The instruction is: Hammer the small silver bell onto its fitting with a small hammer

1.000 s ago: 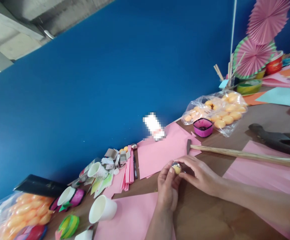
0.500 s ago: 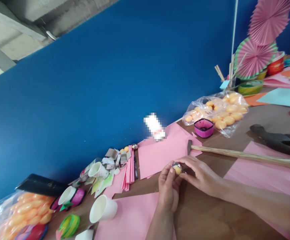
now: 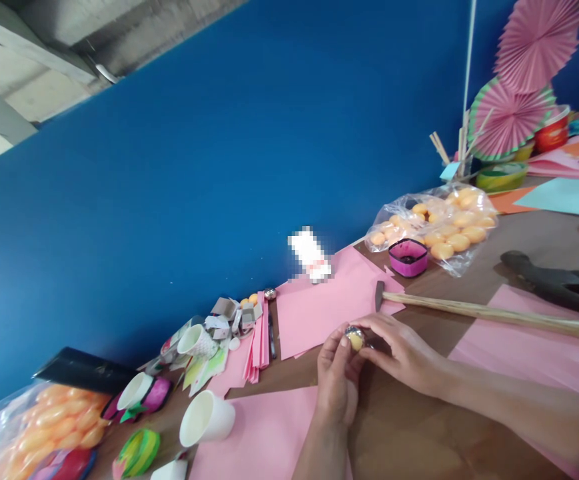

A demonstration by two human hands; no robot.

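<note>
Between both hands, above the brown table, is a small round shiny silver piece with a yellow face [image 3: 355,339]. My left hand [image 3: 336,373] pinches it from the left, thumb in front. From the right, my right hand [image 3: 404,350] reaches over it, with forefinger on its top edge and thumb at its lower right side. A thin shiny bit shows by that thumb; what it is I cannot make out. Just beyond the hands lie a wooden-handled hammer [image 3: 484,311] and pink paper sheets [image 3: 319,313].
White paper cups [image 3: 208,419] and a bag of orange balls [image 3: 64,417] stand at the left. Another clear bag of balls [image 3: 449,230] lies at the back beside a magenta box [image 3: 408,259]. A dark-handled tool [image 3: 544,273] rests at the right. A blue wall [image 3: 219,147] rises behind.
</note>
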